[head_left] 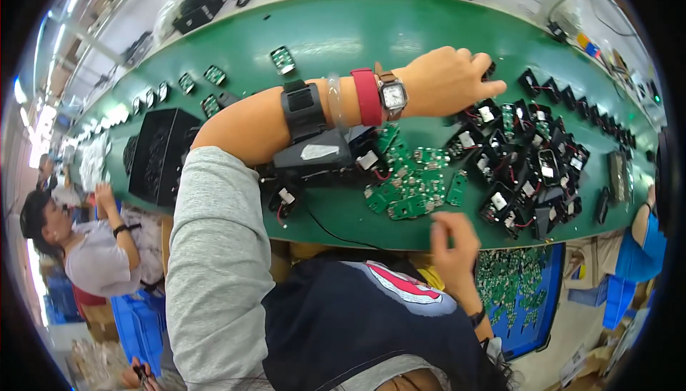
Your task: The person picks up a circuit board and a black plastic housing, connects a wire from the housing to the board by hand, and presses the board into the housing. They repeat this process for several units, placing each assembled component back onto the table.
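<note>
Here, left to right, is how we read the bench:
Green boards: a loose heap of green circuit boards (409, 184) lay on the green conveyor belt (343, 33); we judged them light, stiff and fragile, best pinched by the bare edges.
Left hand: our left hand (446, 80) reached across the belt, fingers curled down on a small black housing (489, 71) at the heap's far edge; we could not tell whether it was gripped or merely touched.
Right hand: our right hand (452, 237) hovered at the near belt edge, fingertips drawn together; whether they pinched anything we could not tell.
Black housings: the pile of black housings with red wires (529, 162) lay just right of the boards, beneath and beyond the left hand; we judged them light, the wires easily snagged, so we would hold the shell.
Blue tray: a blue tray (554, 284) of more boards sat below the belt.
</note>
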The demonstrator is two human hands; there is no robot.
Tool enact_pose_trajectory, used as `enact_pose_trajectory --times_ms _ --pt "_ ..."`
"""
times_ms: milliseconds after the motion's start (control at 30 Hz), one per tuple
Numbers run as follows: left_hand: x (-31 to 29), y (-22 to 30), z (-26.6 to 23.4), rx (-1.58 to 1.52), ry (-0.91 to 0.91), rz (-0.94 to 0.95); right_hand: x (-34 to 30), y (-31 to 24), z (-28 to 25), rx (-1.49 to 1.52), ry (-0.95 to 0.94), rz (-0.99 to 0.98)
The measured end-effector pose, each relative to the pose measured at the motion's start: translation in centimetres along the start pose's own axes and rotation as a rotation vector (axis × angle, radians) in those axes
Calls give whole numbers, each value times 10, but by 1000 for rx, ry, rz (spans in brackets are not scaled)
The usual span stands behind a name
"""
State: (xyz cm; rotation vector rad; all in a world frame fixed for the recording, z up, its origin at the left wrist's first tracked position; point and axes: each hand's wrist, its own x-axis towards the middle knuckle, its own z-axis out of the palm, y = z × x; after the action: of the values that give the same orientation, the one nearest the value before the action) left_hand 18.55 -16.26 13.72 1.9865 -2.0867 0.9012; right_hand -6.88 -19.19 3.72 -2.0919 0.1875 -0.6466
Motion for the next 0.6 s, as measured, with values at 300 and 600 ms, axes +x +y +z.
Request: enact_pose_trajectory --times_ms 300,600 --pt "-57 50 -74 -683 12 -432 21 24 1 -695 -95 88" --pt "-103 87 -54 -1624 494 -1126 53 24 -12 -450 165 230"
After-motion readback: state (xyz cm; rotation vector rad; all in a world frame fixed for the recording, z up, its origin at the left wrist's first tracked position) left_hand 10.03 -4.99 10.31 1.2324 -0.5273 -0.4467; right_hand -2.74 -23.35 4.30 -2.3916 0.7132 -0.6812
